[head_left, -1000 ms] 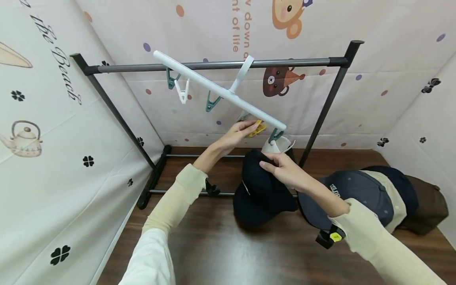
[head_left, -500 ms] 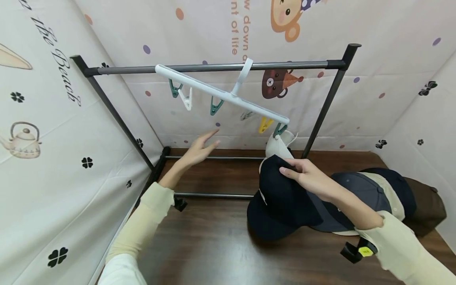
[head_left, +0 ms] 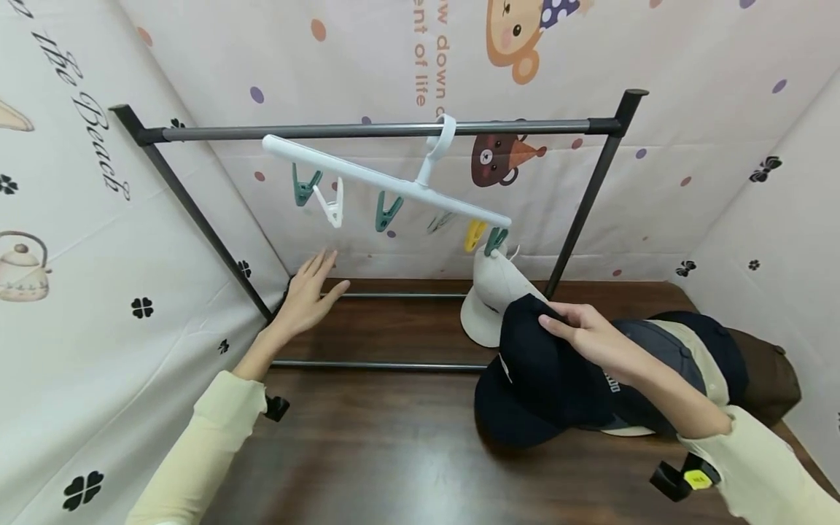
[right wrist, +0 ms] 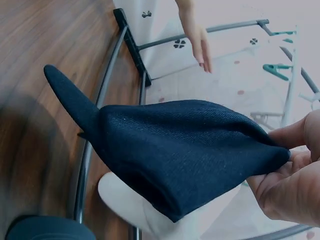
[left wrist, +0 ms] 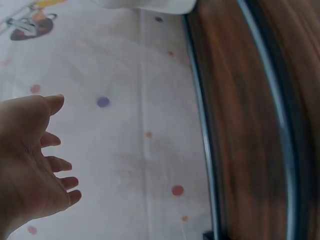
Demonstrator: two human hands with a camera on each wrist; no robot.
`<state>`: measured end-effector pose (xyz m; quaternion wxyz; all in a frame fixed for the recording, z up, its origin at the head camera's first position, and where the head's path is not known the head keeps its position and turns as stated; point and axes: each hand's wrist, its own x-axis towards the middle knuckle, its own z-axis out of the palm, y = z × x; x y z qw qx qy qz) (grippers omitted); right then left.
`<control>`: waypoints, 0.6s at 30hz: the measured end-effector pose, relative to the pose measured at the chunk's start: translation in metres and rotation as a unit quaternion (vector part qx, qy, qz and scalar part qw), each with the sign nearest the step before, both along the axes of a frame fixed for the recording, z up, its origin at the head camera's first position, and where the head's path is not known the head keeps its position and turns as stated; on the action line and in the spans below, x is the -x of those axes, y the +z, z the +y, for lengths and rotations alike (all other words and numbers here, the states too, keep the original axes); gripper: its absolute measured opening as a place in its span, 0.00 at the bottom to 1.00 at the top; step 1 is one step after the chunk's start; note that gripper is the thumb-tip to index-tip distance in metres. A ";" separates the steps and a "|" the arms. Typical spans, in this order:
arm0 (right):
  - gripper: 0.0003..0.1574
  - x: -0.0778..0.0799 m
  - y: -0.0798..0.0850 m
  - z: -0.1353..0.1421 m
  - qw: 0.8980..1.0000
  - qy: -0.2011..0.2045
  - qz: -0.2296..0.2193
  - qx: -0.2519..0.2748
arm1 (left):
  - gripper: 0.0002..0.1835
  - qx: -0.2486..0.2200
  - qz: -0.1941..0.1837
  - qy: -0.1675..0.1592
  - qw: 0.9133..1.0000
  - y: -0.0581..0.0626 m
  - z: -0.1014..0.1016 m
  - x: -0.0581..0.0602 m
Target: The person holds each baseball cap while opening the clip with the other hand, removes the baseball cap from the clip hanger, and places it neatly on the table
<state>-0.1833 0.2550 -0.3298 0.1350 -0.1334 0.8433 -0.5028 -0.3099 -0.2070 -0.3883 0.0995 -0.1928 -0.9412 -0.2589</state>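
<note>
My right hand [head_left: 587, 334] pinches the crown of a navy baseball cap [head_left: 547, 372], its brim pointing down and left. In the right wrist view the cap's cloth [right wrist: 175, 150] is bunched between thumb and fingers. A white cap [head_left: 495, 288] hangs behind it from a green clip [head_left: 496, 240] at the low right end of a tilted white hanger [head_left: 387, 180]. My left hand [head_left: 305, 299], fingers spread, is in the air below the hanger's left end and holds nothing. Along the hanger are a yellow clip [head_left: 475, 235], a white clip [head_left: 332, 204] and other green clips [head_left: 389, 211].
The hanger hooks over the top bar [head_left: 367, 131] of a dark metal rack with lower rails [head_left: 387, 366]. On the wooden floor [head_left: 367, 437], at right, lies a row of caps [head_left: 695, 350] beside a brown boxy item [head_left: 764, 372]. Printed cloth walls [head_left: 407, 44] surround the rack.
My left hand has let go of the yellow clip and moved left and down, fingers spreading. The right hand has carried the navy cap rightward, uncovering the white cap. The hanger tilts less.
</note>
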 end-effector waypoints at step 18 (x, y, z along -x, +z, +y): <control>0.47 0.000 -0.028 0.069 0.989 -0.087 -0.090 0.082 | 0.44 0.114 0.033 0.051 0.992 -0.028 -0.038 -0.001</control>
